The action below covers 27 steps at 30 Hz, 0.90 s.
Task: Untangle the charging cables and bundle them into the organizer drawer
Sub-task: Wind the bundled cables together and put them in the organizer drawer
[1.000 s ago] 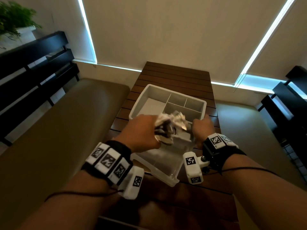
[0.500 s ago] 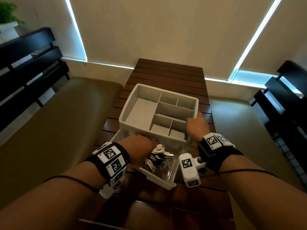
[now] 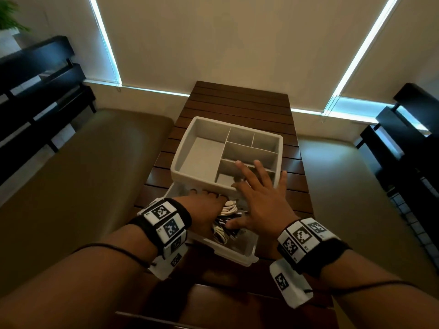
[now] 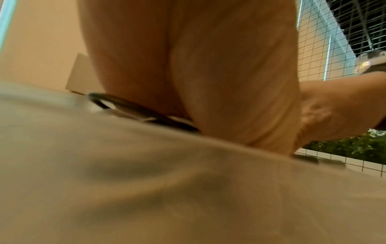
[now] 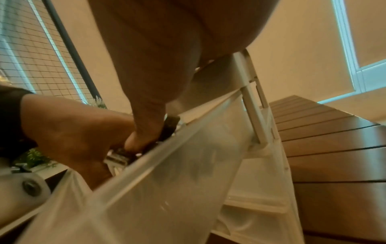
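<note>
A white organizer (image 3: 202,122) with a divided top tray stands on the slatted wooden table (image 3: 237,100). Its translucent drawer (image 3: 237,252) is pulled out toward me. A bundle of white and black cables (image 3: 225,222) lies inside the drawer. My left hand (image 3: 204,208) is down in the drawer, its fingers curled over the bundle. In the left wrist view a black cable loop (image 4: 146,113) shows under the palm. My right hand (image 3: 261,198) hovers over the organizer's front corner with fingers spread. Its thumb (image 5: 146,118) presses on the cables beside the drawer wall (image 5: 167,173).
Tan bench cushions flank the table on the left (image 3: 83,174) and on the right (image 3: 344,186). Dark slatted backrests (image 3: 35,91) stand behind them. A plant (image 3: 9,17) sits at the far left. The far half of the table is bare wood.
The cable bundle went from above the organizer down into the drawer with my left hand. My right hand let go of the organizer's corner and spread open, thumb now on the cables.
</note>
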Tool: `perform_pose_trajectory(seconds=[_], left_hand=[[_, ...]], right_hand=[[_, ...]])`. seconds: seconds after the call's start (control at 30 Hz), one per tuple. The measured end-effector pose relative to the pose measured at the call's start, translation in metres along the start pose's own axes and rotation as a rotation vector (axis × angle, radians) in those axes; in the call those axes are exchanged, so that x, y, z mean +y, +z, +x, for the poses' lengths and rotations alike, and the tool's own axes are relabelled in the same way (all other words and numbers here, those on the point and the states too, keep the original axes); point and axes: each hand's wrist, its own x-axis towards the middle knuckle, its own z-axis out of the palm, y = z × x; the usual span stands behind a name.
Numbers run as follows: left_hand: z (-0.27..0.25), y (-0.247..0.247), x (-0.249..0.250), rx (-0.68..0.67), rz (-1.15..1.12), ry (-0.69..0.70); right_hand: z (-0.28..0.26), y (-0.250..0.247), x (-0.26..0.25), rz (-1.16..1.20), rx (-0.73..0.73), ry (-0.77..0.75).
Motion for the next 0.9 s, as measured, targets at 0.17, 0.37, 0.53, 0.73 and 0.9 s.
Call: perform_pose_trajectory(seconds=[0.17, 0.37, 0.53, 0.73, 0.9], left_hand=[[-0.002, 0.004, -0.011, 0.081, -0.138, 0.073], [-0.003, 0.007, -0.003, 0.119, -0.076, 0.154], [-0.014, 0.018, -0.013, 0.303, -0.22, 0.212], [-0.042, 0.037, -0.027, 0.81, -0.166, 0.235], [-0.06, 0.063, -0.028, 0.777, 0.032, 0.378]], right_hand=[[0.0, 0.0, -0.007, 0.011, -0.006, 0.035], [0.004, -0.005, -0.008, 0.152, -0.033, 0.092], [0.003, -0.003, -0.017, 0.105, 0.018, 0.133], [0.006, -0.003, -0.018, 0.1, 0.022, 0.152], [0.005, -0.005, -0.02, 0.1, 0.032, 0.158]])
